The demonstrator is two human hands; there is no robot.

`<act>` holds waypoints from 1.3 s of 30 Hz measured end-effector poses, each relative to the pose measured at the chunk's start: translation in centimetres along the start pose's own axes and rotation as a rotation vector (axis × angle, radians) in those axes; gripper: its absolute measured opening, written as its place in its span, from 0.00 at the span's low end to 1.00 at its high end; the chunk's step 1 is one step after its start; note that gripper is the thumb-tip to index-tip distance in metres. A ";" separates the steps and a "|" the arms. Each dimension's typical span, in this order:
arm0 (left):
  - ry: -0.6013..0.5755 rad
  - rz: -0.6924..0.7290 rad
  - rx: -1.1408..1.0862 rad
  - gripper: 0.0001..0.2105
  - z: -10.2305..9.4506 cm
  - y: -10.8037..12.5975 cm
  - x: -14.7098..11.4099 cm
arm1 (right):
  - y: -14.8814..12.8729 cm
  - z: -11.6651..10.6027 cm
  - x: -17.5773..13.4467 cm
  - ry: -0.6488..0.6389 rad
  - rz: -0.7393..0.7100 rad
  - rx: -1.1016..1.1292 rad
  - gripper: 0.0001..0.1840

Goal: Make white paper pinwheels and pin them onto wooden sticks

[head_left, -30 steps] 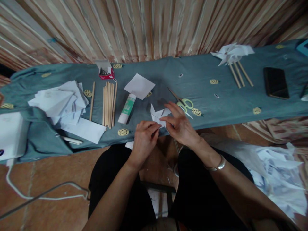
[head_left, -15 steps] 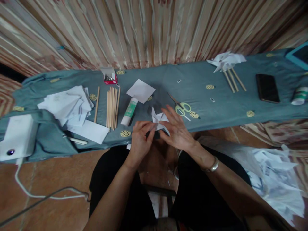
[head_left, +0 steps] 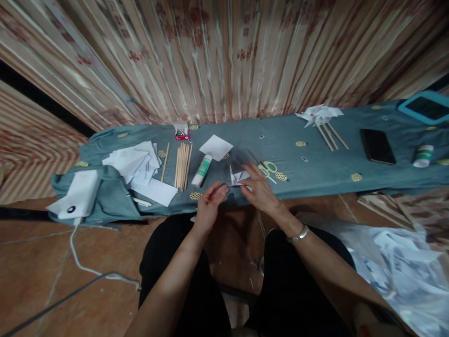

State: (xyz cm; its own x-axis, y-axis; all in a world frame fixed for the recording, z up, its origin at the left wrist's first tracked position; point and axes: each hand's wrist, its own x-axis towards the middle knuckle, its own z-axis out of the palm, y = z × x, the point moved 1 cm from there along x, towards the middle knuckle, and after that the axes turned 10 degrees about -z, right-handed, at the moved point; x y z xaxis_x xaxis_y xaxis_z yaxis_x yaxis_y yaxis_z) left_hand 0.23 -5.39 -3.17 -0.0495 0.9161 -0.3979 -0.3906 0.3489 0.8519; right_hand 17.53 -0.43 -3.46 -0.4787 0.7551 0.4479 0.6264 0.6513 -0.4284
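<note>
A small folded white paper pinwheel (head_left: 237, 178) is at the front edge of the cloth-covered table. My right hand (head_left: 261, 189) holds it by its right side, thumb near the front and fingers stretched over it. Just left of the paper, my left hand (head_left: 210, 201) has its fingers curled together; whatever may be between the fingertips is too small to make out. Behind my right hand lie green-handled scissors (head_left: 267, 168), partly covered by it. A glue stick (head_left: 202, 171) lies left of the pinwheel, touching a square white sheet (head_left: 216, 147).
Left are wooden sticks (head_left: 182, 166), a red box of small metal pins (head_left: 181, 133), a paper pile (head_left: 135, 161) and a white device (head_left: 79, 194) with a cable. Right are finished pinwheels (head_left: 321, 114), a phone (head_left: 378, 146), another glue stick (head_left: 423, 156) and a blue-framed tablet (head_left: 426, 107).
My left hand has come away from the pinwheel, toward the left. My right hand stays at the paper. The whole view has shifted, with the table lower in the picture.
</note>
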 end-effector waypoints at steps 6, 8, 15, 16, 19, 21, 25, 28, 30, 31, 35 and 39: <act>-0.091 -0.246 -0.278 0.14 1.5 1.0 -0.3 | 0.4 0.0 0.4 0.090 0.049 0.131 0.12; -0.107 -0.293 -0.304 0.12 1.9 1.2 -0.2 | 0.1 -0.1 0.4 0.101 0.045 0.150 0.12; -0.093 -0.331 -0.360 0.08 2.8 2.2 -0.2 | -2.6 -1.5 0.5 0.113 -0.093 0.024 0.13; -0.093 -0.320 -0.356 0.09 2.8 2.6 -0.3 | -3.0 -1.7 0.5 0.115 -0.115 -0.005 0.12; -0.118 -0.239 -0.305 0.15 3.2 4.0 -0.7 | -4.0 -2.5 0.5 0.122 -0.172 -0.061 0.13; -0.140 -0.158 -0.235 0.19 3.6 5.0 -0.9 | -4.5 -2.9 0.6 0.130 -0.191 -0.076 0.17; -0.119 0.013 -0.095 0.18 4.6 6.1 -0.4 | -4.7 -3.8 0.7 0.188 -0.171 -0.044 0.19; -0.103 0.081 -0.048 0.19 5.4 6.2 0.6 | -4.5 -4.4 0.9 0.227 -0.129 0.001 0.18; -0.110 0.103 -0.032 0.17 5.7 6.1 1.4 | -4.4 -4.7 1.0 0.233 -0.097 0.023 0.18; -0.113 0.110 -0.027 0.17 5.9 6.1 1.8 | -4.3 -4.8 1.0 0.233 -0.084 0.031 0.18; -0.122 0.117 -0.025 0.16 6.0 5.8 2.8 | -4.2 -5.0 1.2 0.218 -0.058 0.045 0.19; -0.122 0.120 -0.038 0.13 5.9 5.7 3.3 | -4.0 -5.0 1.3 0.202 -0.054 0.034 0.20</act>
State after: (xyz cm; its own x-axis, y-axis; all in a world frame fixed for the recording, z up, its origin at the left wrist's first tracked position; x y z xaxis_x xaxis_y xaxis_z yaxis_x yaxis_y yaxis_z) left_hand 3.27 0.77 2.41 0.0127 0.9688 -0.2476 -0.4231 0.2296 0.8765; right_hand 17.52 -2.47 2.77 -0.3760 0.6906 0.6179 0.5801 0.6954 -0.4242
